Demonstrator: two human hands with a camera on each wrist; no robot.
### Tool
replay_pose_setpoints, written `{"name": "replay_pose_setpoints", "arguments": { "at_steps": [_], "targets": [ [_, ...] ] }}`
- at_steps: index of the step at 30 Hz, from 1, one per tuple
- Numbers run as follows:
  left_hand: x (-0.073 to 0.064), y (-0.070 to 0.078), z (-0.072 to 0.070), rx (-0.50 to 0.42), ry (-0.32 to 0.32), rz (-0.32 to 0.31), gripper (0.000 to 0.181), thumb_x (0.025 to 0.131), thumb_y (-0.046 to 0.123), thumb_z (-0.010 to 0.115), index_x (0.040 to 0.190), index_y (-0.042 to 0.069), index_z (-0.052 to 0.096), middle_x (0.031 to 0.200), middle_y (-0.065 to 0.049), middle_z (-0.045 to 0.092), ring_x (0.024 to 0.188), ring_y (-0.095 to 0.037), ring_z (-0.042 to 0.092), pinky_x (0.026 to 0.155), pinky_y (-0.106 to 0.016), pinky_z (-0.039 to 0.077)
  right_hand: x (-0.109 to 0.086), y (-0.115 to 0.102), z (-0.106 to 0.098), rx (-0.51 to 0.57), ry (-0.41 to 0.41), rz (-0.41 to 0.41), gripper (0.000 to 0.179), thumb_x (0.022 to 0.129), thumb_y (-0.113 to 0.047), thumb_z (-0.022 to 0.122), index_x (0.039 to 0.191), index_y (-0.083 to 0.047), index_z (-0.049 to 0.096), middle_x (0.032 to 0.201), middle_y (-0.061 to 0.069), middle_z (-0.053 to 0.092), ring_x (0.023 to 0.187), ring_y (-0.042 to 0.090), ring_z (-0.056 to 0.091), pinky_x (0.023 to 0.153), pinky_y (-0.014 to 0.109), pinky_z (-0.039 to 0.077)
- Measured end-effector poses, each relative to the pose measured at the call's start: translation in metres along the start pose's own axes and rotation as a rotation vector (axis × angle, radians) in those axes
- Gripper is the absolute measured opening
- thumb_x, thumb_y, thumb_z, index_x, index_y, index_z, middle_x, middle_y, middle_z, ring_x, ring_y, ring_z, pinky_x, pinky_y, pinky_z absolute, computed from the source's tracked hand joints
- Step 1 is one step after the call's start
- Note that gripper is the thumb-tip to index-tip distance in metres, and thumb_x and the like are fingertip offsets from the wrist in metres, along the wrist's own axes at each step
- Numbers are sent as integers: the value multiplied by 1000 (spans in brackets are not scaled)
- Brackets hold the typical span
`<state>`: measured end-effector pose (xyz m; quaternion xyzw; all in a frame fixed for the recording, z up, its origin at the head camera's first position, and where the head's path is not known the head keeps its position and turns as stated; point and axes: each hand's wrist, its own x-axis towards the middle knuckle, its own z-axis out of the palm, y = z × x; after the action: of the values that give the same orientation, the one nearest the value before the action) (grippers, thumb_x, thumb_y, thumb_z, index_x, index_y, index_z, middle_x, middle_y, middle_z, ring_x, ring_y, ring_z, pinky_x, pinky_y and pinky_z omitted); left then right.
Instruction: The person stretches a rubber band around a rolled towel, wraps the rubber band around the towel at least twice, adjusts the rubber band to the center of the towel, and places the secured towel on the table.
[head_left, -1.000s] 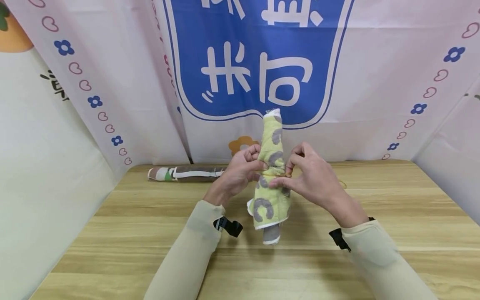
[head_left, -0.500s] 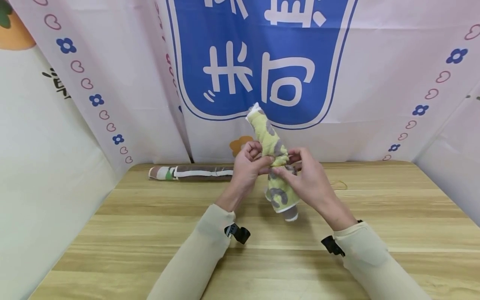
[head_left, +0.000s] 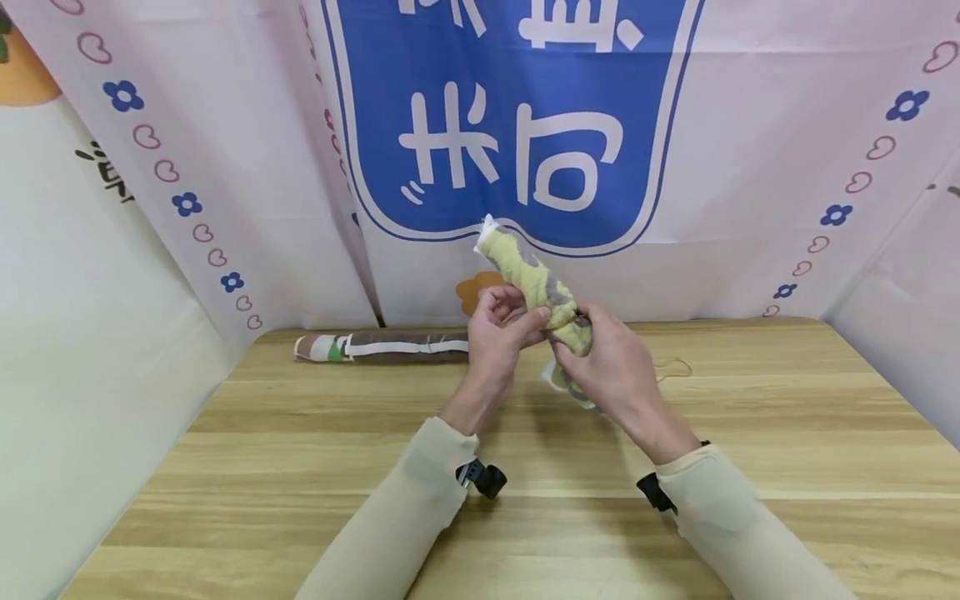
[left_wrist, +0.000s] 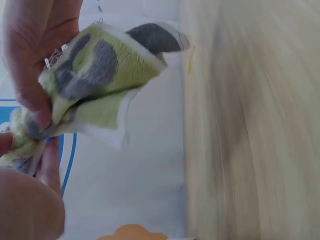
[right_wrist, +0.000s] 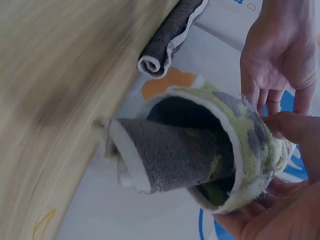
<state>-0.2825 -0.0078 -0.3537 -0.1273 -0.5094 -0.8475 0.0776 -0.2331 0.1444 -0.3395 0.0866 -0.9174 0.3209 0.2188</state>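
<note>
A rolled towel (head_left: 527,279), yellow-green with grey patches and white edging, is held tilted above the table, its upper end leaning left. It is gathered at the waist, where a thin yellowish band (head_left: 564,326) shows. My left hand (head_left: 495,337) pinches it at the gather. Just below, my right hand (head_left: 617,367) grips the lower half and covers most of it in the head view. The right wrist view shows that end flared open, with a grey inner roll (right_wrist: 180,155) sticking out.
A second rolled towel (head_left: 408,346), dark brown with a white edge, lies along the table's back edge at left. A loose thin yellow loop (head_left: 675,367) rests on the wooden table (head_left: 570,525) at the right. A printed cloth (head_left: 750,250) hangs behind.
The towel has tipped from upright, its top going left and its lower end right. My right hand has gone from pinching at the waist to gripping the lower half.
</note>
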Motion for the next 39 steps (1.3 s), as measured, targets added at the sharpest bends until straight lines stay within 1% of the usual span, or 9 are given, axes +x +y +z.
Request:
{"name": "replay_pose_setpoints", "arguments": {
  "at_steps": [5, 9, 12, 16, 21, 25, 30, 34, 39],
  "targets": [
    [-9, 10, -10, 427, -5, 85, 30, 88, 11, 85, 113, 10, 68, 115, -7, 70, 108, -25, 69, 87, -35, 61, 6, 10, -8, -16, -27, -16, 53, 90, -17, 80, 137, 2, 63, 107, 19, 71, 82, 32, 63, 67, 46, 51],
    [-16, 22, -21, 800, 30, 291, 31, 86, 20, 89, 112, 13, 74, 120, -5, 64, 110, -25, 61, 86, -39, 58, 8, 16, -15, 7, -84, -38, 50, 90, -17, 80, 135, 1, 65, 111, 19, 72, 85, 31, 63, 69, 44, 50],
    [-17, 31, -26, 1004, 18, 478, 42, 82, 17, 92, 118, 10, 72, 131, -9, 60, 118, -28, 55, 86, -41, 55, 8, 20, -20, 50, -149, -33, 51, 92, -19, 78, 137, 1, 65, 117, 21, 72, 88, 30, 63, 72, 43, 51],
    [-11, 43, -29, 1240, -118, 643, 61, 76, 18, 97, 130, 11, 70, 147, -12, 56, 133, -35, 49, 103, -48, 48, 10, 22, -28, 120, -245, -15, 54, 95, -22, 77, 143, -1, 63, 121, 21, 71, 91, 29, 63, 75, 41, 51],
    [1, 53, -31, 1475, -379, 660, 63, 79, 22, 95, 137, 17, 70, 144, -10, 63, 140, -35, 50, 119, -73, 23, 15, 25, -37, 171, -317, -26, 53, 95, -21, 77, 144, -3, 64, 122, 18, 70, 95, 29, 63, 78, 40, 52],
    [8, 58, -32, 1572, -489, 684, 47, 84, 19, 90, 128, 18, 76, 124, -5, 73, 123, -29, 64, 116, -77, 24, 16, 30, -38, 187, -349, -61, 50, 94, -15, 77, 140, -1, 64, 121, 17, 70, 95, 28, 63, 79, 40, 54],
    [12, 58, -32, 1551, -588, 714, 30, 86, 16, 88, 115, 14, 77, 110, -4, 74, 105, -25, 71, 110, -68, 43, 15, 36, -30, 194, -407, -111, 55, 90, -8, 78, 138, 6, 55, 119, 18, 66, 97, 27, 63, 82, 40, 55],
    [13, 57, -31, 1518, -593, 697, 26, 87, 16, 88, 111, 14, 77, 105, -2, 72, 93, -22, 67, 92, -47, 58, 13, 39, -26, 183, -463, -124, 68, 85, -2, 79, 145, 6, 48, 118, 16, 63, 96, 26, 62, 82, 40, 55],
    [12, 58, -33, 1529, -611, 651, 25, 89, 19, 88, 111, 18, 78, 101, 2, 70, 85, -19, 62, 67, -33, 54, 13, 41, -28, 119, -520, -100, 76, 82, 1, 77, 152, 1, 47, 110, 13, 65, 88, 25, 62, 73, 38, 56]
  ]
}}
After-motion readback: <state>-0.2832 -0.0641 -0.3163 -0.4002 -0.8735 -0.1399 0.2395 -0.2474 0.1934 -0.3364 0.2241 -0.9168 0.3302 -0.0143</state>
